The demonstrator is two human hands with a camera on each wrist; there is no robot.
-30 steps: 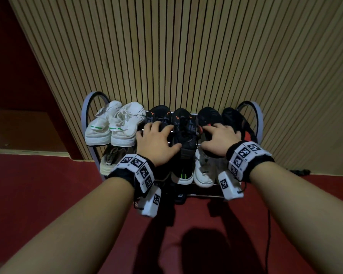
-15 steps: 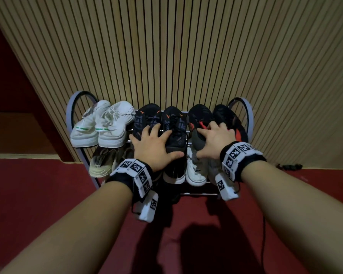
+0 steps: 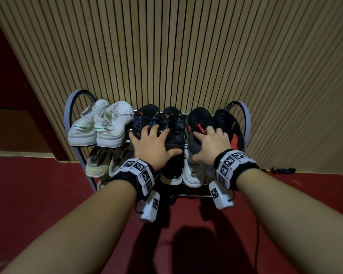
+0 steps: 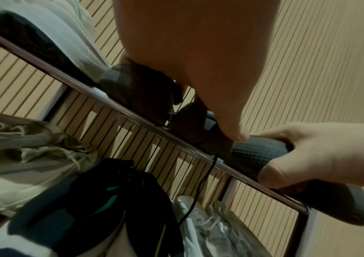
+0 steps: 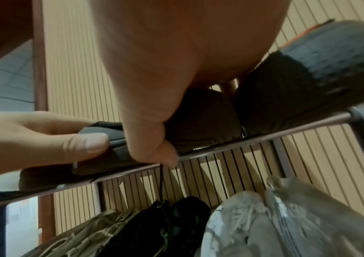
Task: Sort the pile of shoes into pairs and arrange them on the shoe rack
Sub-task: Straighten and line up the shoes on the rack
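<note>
Both hands sit a touch further onto the top-shelf shoes than a second ago; little else shifts. Left to right on the shoe rack (image 3: 68, 113): white pair (image 3: 99, 125) untouched, then left hand (image 3: 153, 147) spread flat, fingers straight, pressing the black-and-orange pair (image 3: 158, 123), likely squaring it up. Right hand (image 3: 211, 148) presses the black-and-red pair (image 3: 214, 123), thumb hooked at the heel, probably nudging it against the end hoop. Lower shelf holds a beige pair (image 3: 105, 161), black pair (image 3: 171, 173) and white-grey pair (image 3: 192, 171). Sorting looks nearly done.
</note>
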